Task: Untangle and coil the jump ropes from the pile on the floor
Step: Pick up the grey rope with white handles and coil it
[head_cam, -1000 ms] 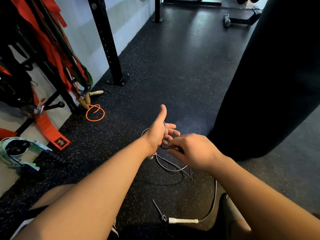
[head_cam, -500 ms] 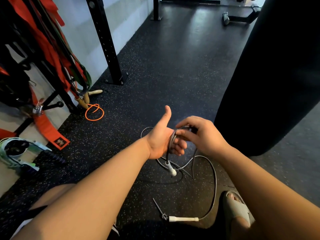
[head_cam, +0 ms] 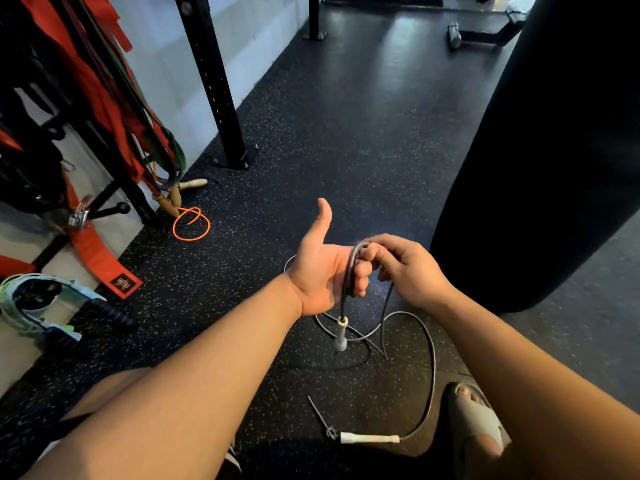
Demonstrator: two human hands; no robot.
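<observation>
Our left hand [head_cam: 320, 273] curls its fingers around loops of the grey jump rope [head_cam: 347, 277], with the thumb up. Our right hand [head_cam: 414, 270] pinches the rope just over these fingers. One handle [head_cam: 341, 336] hangs below, and the rest lies on the floor [head_cam: 346, 133].

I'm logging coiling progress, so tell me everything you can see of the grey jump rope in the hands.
The thin grey jump rope, a smooth, rubbery-looking cord, is looped over the curled fingers of the left hand, whose thumb is raised. The right hand pinches the cord beside that loop. One pale handle dangles below the left hand. The other white handle lies on the speckled black floor, joined by a loose curve of slack cord.
</observation>
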